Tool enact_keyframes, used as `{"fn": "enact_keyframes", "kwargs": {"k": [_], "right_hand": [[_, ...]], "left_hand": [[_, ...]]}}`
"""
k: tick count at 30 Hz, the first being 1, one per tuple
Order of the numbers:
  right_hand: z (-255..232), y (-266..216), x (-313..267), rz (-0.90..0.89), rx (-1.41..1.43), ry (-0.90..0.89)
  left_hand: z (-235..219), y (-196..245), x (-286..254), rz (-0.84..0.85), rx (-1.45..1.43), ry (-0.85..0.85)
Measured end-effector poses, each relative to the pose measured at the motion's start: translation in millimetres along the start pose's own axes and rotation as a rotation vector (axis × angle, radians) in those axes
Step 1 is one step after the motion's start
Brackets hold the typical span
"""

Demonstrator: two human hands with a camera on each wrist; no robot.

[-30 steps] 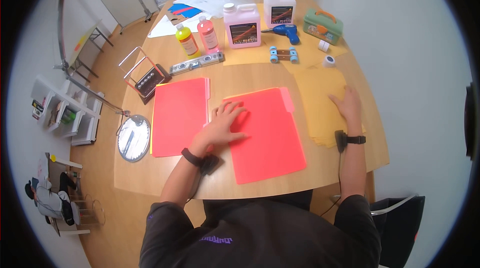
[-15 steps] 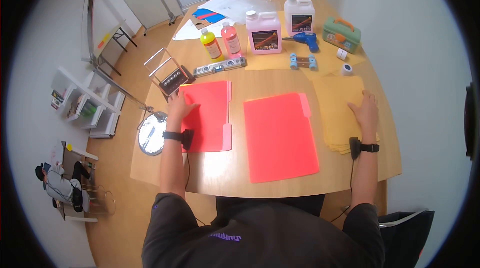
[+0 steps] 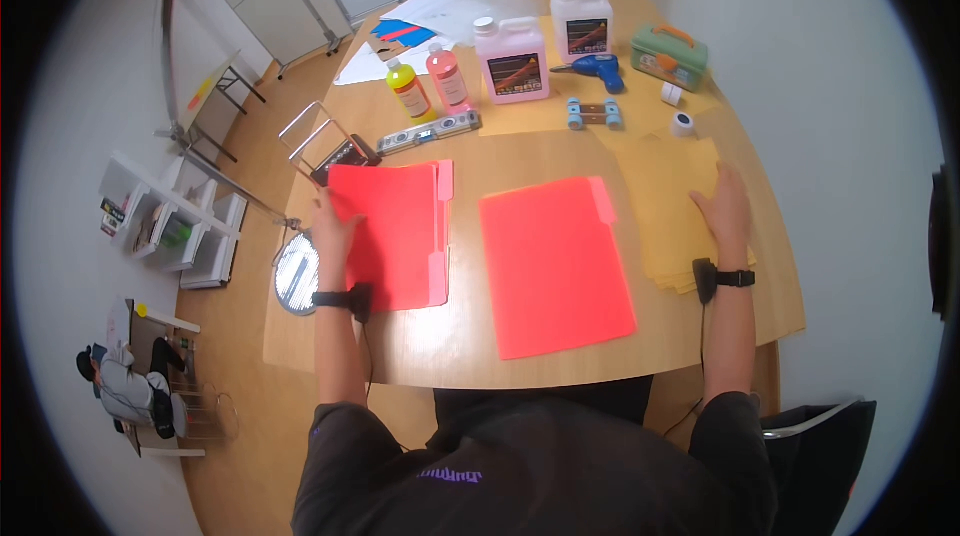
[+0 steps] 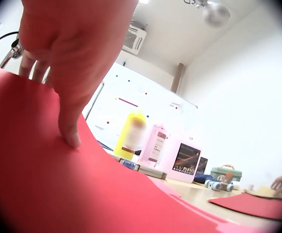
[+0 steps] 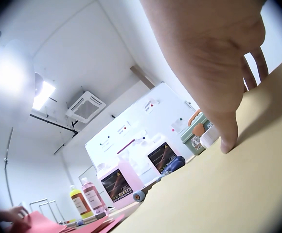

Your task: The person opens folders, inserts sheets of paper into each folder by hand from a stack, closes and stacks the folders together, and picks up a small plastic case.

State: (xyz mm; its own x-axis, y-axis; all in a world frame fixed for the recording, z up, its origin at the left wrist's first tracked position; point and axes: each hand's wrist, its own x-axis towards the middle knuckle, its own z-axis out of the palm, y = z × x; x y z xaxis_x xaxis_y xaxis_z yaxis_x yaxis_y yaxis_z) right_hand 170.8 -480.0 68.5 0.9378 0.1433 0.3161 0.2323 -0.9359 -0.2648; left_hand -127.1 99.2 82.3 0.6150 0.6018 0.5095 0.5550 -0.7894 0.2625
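My left hand is at the left edge of the left red file folder. Its thumb lies on the folder's top face, while the other fingers pass behind the far edge in the left wrist view. That edge looks lifted and overlaps the base of the Newton's cradle in the head view. A second red folder lies flat between my hands. On the right, my right hand rests along the right side of a stack of yellow-brown envelopes, with thumb and fingers spread.
Behind the folders stand a spirit level, a yellow bottle, a pink bottle and two jugs. Farther right are a blue drill, a small wheeled toy and a green box. A round mirror sits at the left edge.
My left hand has moved from the middle red folder to the left folder's outer edge, and that edge has since shifted left and up. The right hand stays on the envelopes.
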Motion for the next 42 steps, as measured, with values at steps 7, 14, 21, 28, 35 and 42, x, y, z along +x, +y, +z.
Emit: {"fn": "enact_keyframes", "kwargs": {"k": [7,14,21,28,35,42], "right_hand": [[7,6,5,0.04,0.051,0.077],[29,16,15,0.063,0.264,0.079],[11,0,15,0.076,0.416,0.187],[28,3,18,0.073,0.411,0.294],[45,-1,17,-0.049,0.412,0.204],[48,-3,12,-0.035,0.414,0.069]], "left_hand": [[-43,-29,11,-0.089,-1.121,-0.11],[-48,39,-33,-0.417,-1.321,-0.244],[25,113,-73,-0.221,-1.291,-0.43],[34,140,-97,0.199,-0.474,-0.238],[54,141,-74,0.503,-0.093,-0.376],[60,154,-46,0.422,-0.156,-0.595]]}}
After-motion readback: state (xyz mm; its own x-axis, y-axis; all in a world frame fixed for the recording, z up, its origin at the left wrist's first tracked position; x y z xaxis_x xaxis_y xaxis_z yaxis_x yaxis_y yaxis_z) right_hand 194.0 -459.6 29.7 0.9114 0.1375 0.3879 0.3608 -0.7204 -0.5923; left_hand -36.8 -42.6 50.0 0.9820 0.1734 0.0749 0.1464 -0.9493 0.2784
